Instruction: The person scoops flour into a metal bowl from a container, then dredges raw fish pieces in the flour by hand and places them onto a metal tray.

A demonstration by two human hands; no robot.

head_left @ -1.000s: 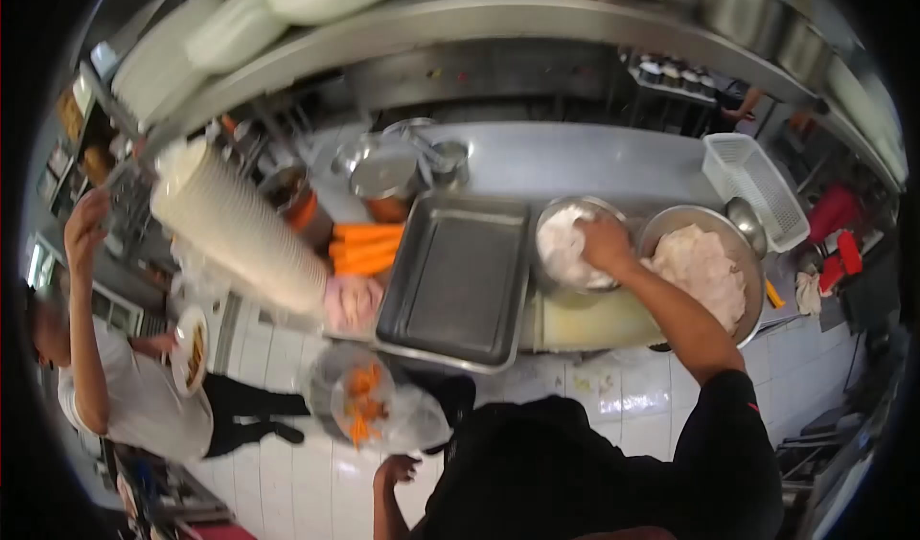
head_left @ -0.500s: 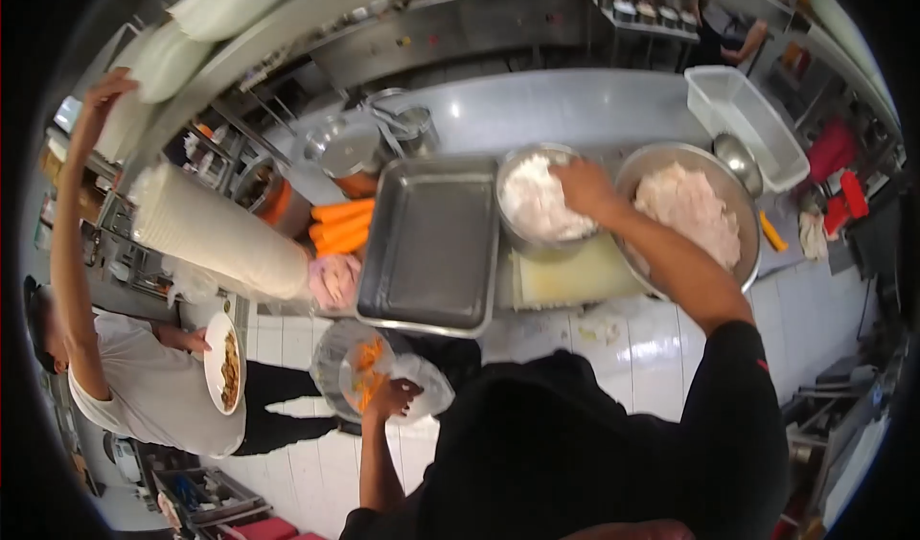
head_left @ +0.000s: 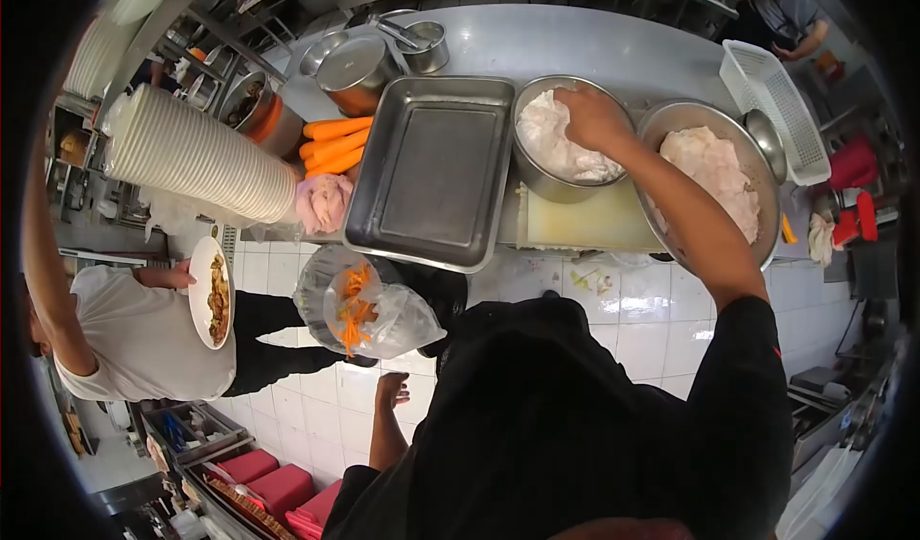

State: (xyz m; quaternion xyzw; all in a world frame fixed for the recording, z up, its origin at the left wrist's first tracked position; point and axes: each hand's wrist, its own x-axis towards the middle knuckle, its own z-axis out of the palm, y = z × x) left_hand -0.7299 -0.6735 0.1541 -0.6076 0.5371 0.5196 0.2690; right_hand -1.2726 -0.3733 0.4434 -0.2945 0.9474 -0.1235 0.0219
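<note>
My right hand (head_left: pixel 592 118) reaches into a metal bowl (head_left: pixel 559 191) of white powder, its fingertips hidden against a powder-coated piece (head_left: pixel 556 142). To the right stands a larger metal bowl (head_left: pixel 769 219) holding pale raw meat (head_left: pixel 714 171). Left of the powder bowl lies an empty dark metal tray (head_left: pixel 436 176). My left hand (head_left: pixel 391 390) hangs low over the floor with its fingers partly curled; nothing shows in it. Near it is a plastic-lined bin (head_left: pixel 311 286) with orange peelings (head_left: pixel 355 305). Below the powder bowl sits a pale cutting board (head_left: pixel 585 222).
Carrots (head_left: pixel 335 145), a pink bag (head_left: pixel 323 203), stacked white containers (head_left: pixel 206 161) and metal pots (head_left: pixel 356 72) stand at the left. A white basket (head_left: pixel 778 109) is at the right. A co-worker (head_left: pixel 144 334) holds a plate (head_left: pixel 209 294); another person (head_left: pixel 791 13) stands far right.
The view has tilted down, so the counter appears higher. My right hand remains at the powder bowl. My left hand has moved away from over the bin, and the co-worker's plate is nearer the counter.
</note>
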